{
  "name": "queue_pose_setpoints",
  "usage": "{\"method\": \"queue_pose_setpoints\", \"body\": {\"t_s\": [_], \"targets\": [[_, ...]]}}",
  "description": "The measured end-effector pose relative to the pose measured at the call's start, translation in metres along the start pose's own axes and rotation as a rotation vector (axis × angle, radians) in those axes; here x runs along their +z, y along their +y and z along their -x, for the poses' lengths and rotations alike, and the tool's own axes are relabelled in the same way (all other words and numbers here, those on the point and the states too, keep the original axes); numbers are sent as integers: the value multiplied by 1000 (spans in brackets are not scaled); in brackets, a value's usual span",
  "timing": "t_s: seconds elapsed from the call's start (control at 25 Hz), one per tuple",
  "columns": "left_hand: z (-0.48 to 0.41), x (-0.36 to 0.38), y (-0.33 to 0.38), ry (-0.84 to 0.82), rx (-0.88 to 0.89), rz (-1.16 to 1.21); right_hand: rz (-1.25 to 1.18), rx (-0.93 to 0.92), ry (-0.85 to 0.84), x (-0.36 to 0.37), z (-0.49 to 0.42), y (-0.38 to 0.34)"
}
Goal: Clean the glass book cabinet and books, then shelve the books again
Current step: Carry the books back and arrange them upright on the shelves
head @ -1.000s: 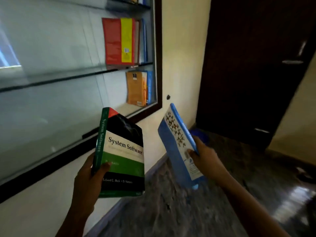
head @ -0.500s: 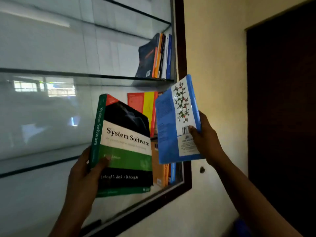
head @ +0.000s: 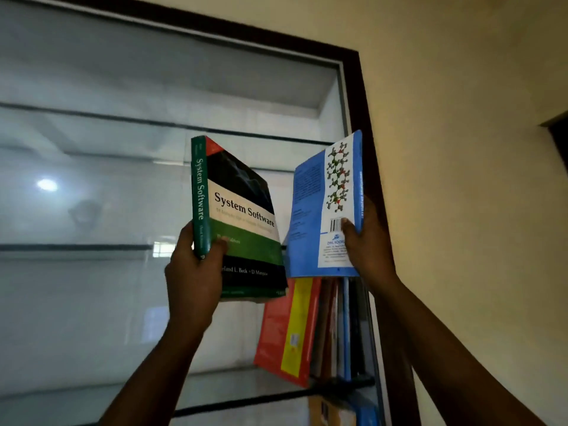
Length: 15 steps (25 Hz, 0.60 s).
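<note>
My left hand point(head: 192, 272) wraps the spine of the green System Software book point(head: 246, 222): thumb curled onto the front cover, other fingers hidden behind. It is held upright before the glass cabinet point(head: 92, 179), gripped only at its lower corner. I judge the heavy top could tip toward twelve o'clock and strike a glass shelf.

At its three o'clock, my right hand point(head: 368, 247) pinches the blue book point(head: 319, 210), thumb by the barcode, fingers behind the spine. The leaning red-and-yellow book point(head: 285, 333) sits at six o'clock; a careless push could topple that row. The dark frame point(head: 362, 96), just at three o'clock, could catch my knuckles.
</note>
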<state>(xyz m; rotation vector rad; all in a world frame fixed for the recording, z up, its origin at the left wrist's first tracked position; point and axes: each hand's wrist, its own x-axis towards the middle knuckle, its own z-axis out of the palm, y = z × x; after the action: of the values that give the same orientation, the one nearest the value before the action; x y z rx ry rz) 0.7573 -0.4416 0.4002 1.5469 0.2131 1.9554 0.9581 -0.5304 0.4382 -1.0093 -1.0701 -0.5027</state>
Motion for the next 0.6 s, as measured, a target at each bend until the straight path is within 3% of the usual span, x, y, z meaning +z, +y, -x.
{"method": "queue_pose_setpoints", "body": {"t_s": [0.24, 0.4, 0.6], "targets": [[-71, 71, 20, 116, 184, -246, -64, 27, 43, 49, -98, 31], [-113, 108, 8, 123, 267, -365, 36, 101, 89, 95, -114, 59], [-144, 135, -34, 95, 225, -446, 201, 148, 62, 127, -118, 94]]}}
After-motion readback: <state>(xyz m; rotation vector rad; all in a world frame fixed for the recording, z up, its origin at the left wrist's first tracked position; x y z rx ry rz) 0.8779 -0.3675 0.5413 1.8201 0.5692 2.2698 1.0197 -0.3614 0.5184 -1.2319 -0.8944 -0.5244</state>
